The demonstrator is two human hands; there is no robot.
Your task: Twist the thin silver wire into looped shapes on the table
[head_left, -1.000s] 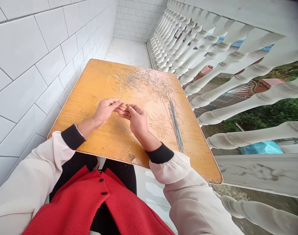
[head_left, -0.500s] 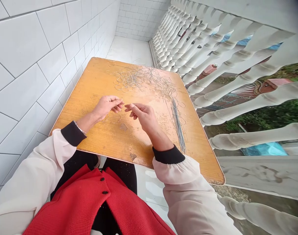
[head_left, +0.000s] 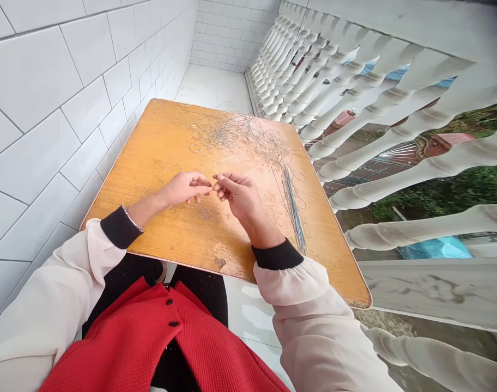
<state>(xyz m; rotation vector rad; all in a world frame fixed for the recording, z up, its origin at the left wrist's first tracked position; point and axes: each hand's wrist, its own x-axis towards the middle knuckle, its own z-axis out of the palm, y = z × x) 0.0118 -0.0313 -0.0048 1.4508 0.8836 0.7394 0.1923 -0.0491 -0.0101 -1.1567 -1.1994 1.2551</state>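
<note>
My left hand (head_left: pixel 183 189) and my right hand (head_left: pixel 238 193) meet fingertip to fingertip over the middle of a worn wooden table (head_left: pixel 158 231). Both pinch a thin bent wire (head_left: pixel 220 163) that curves up from between the fingers. Another curled wire piece (head_left: pixel 169 168) lies just beyond my left hand. A tangled pile of bent wire loops (head_left: pixel 242 137) covers the far part of the table. A bundle of straight wires (head_left: pixel 294 209) lies along the right side, close to my right wrist.
A white tiled wall (head_left: pixel 48 109) runs close along the table's left side. A white balustrade (head_left: pixel 355 103) borders the right, with a drop to greenery beyond. White floor (head_left: pixel 216 87) extends past the table's far edge. My red vest (head_left: pixel 150 343) fills the bottom.
My hands drew slightly apart half a second ago, then came back together. The wire loops that lay under them are gone from there, and a wire now rises between the fingertips.
</note>
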